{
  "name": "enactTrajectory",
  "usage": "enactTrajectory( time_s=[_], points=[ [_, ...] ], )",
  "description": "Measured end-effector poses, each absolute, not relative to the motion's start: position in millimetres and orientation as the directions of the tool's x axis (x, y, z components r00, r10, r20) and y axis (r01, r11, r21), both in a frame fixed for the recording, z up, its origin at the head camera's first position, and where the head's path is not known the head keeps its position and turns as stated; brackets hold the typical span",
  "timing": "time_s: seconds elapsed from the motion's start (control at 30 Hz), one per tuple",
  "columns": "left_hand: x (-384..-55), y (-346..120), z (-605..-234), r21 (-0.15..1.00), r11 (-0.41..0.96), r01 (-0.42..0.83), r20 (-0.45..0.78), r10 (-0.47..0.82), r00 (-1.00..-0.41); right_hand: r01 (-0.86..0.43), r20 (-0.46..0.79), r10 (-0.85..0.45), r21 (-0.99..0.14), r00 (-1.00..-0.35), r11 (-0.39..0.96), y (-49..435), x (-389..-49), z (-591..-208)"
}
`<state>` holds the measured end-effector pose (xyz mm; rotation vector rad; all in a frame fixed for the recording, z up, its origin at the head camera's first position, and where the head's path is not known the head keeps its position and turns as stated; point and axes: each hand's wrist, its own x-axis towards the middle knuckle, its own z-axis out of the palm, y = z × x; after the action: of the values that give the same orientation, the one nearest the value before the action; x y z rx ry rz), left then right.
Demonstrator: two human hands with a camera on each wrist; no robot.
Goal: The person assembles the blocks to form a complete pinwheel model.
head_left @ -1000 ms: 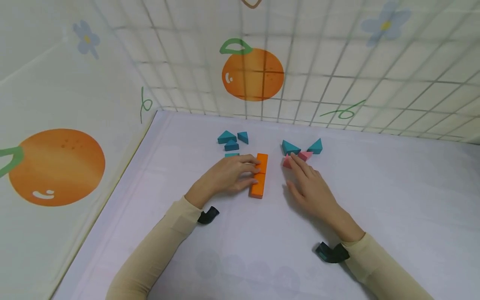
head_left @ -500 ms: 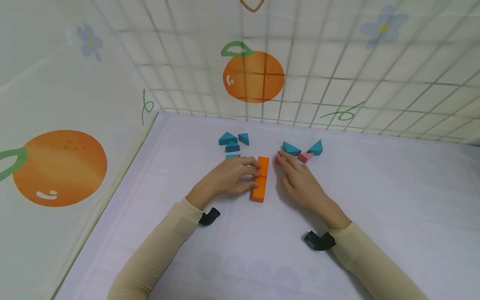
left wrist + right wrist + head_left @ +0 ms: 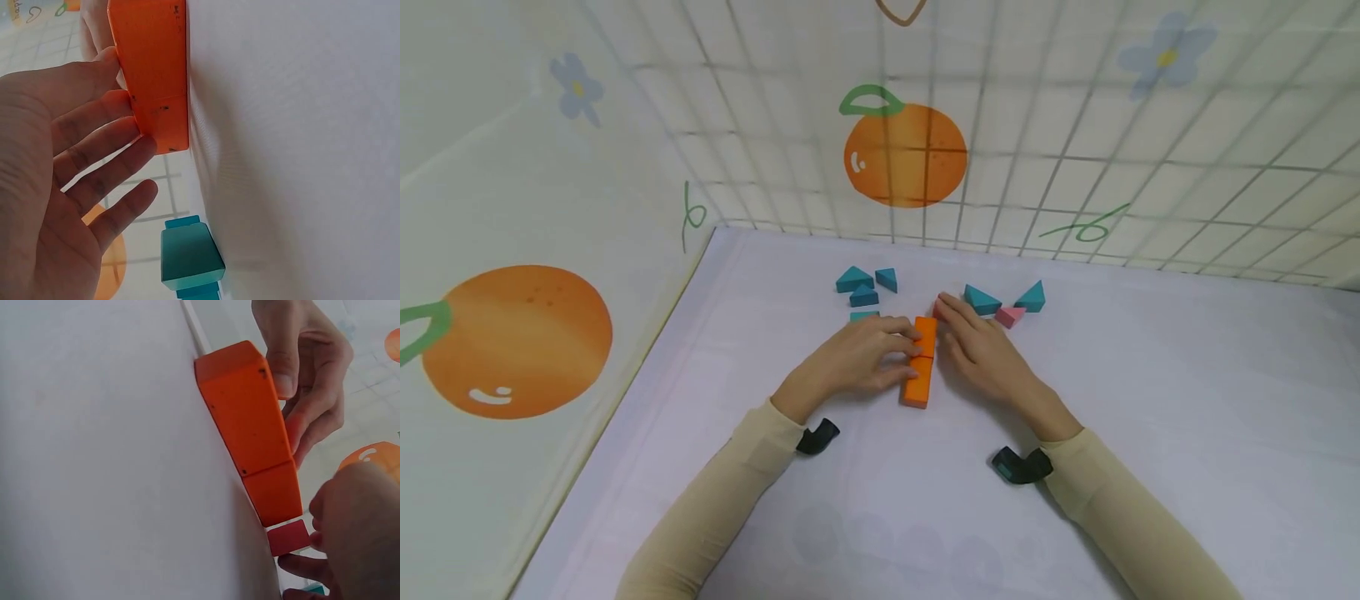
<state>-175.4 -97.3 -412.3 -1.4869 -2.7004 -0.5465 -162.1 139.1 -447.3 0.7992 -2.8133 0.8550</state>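
Midway across the pale surface (image 3: 880, 475), two orange blocks (image 3: 924, 367) lie end to end, their shared long axis running near to far, the far end leaning slightly right. They are smooth cuboids, darkly specked. The left hand's (image 3: 872, 354) grip is relaxed, fingertips touching their left side; the right hand's (image 3: 987, 350) grip is likewise unclosed, fingers touching a pink block (image 3: 288, 537) just past the far end.

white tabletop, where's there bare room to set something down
Bare patches: right of the right hand and the rightmost teal block; and in front of the orange blocks, between the sleeves. Crowded: beside those blocks, at the left hand and a pink block, and farther back, among the teal blocks.
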Motion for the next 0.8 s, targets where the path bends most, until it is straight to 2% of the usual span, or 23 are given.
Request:
enactTrajectory(
  time_s=[0.27, 0.8],
  points=[
    [-173.9, -96.5, -410.9, 0.280, 0.491, 0.825, 0.175, 0.818, -0.547, -0.531, 0.305, -0.435, -0.495, -0.847, 0.688, 138.5, -163.1, -449.5],
    [-174.1, -95.7, -411.6, 0.310, 0.496, 0.811, 0.177, 0.808, -0.562, -0.519, 0.272, -0.444, -0.517, -0.854, 0.681, 137.7, -162.7, -451.6]
  ],
)
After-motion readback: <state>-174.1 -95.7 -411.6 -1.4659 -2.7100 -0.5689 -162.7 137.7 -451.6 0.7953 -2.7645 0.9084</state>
